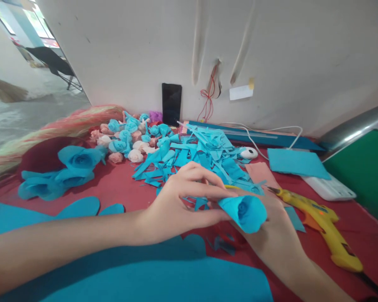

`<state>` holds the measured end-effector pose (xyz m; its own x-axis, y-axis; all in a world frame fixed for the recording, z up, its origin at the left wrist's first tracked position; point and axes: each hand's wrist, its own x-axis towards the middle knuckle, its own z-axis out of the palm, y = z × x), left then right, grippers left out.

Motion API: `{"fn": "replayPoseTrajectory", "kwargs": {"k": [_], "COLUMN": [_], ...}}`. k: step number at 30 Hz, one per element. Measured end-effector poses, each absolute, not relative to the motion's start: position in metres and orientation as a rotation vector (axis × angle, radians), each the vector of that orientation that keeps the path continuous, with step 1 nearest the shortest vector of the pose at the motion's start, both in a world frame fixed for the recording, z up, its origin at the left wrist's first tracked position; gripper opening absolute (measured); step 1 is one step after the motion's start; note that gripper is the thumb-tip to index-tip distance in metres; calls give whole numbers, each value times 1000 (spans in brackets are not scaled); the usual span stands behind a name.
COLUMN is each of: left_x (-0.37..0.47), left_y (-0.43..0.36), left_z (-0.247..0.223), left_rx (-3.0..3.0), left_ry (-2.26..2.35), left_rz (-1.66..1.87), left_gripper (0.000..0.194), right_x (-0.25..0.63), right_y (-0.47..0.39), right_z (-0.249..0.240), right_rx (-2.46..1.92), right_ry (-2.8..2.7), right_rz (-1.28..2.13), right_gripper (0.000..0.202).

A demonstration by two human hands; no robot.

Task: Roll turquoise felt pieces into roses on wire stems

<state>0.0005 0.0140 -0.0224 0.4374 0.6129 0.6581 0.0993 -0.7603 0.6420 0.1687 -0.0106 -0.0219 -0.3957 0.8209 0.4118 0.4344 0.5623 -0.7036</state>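
Observation:
My left hand (189,197) is closed on a small blue paper flower (244,213), pinching its side between thumb and fingers. The flower is cone-shaped, with a tightly rolled centre facing me. Behind it lies my right hand (272,214), back upward; its fingers are hidden by the flower and my left hand, so their grip does not show. A thin yellow edge (231,187) of something unclear shows just above the hands. Large cut sheets of blue paper (176,277) lie below my forearms.
A yellow glue gun (321,222) lies at the right. Blue paper scraps (204,155) are heaped beyond my hands. Small paper roses (126,140) and larger blue flowers (78,159) sit at the left. A dark phone (171,104) leans on the wall, near a white cable (252,138).

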Motion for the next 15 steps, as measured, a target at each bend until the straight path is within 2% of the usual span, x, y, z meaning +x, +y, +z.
{"fn": "replayPoseTrajectory", "kwargs": {"k": [11, 15], "left_x": [0, -2], "left_y": [14, 17], "left_z": [-22, -20], "left_rx": [2119, 2114], "left_ry": [604, 647], "left_rz": [1321, 1252], "left_gripper": [7, 20], "right_x": [170, 169], "right_y": [-11, -12], "right_z": [-21, -21], "right_rx": [-1054, -1084], "right_ry": [-2039, -1998], "right_rz": [573, 519], "right_gripper": [20, 23]}}
